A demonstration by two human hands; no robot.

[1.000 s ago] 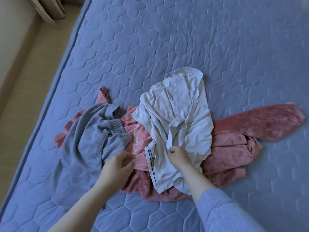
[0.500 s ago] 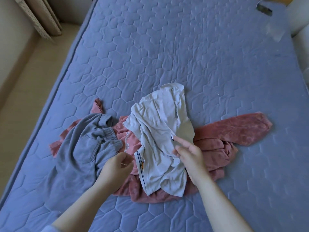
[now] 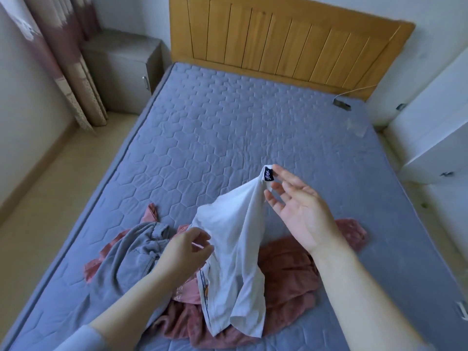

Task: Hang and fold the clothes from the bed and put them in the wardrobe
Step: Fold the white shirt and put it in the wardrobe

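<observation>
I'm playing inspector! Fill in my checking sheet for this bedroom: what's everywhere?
Surface: quilted blue mattress.
Job's things: white T-shirt lifted by its collar; grey trousers and pink fleece garment heaped beneath.
Clutter: small dark object by the wooden headboard.
Grippers: right hand pinches the T-shirt collar; left hand loosely curled beside it, holding nothing.
Cables: thin white cable reaching the dark object.
Surroundings: wooden headboard, grey bedside cabinet, curtain, white cabinet.
</observation>
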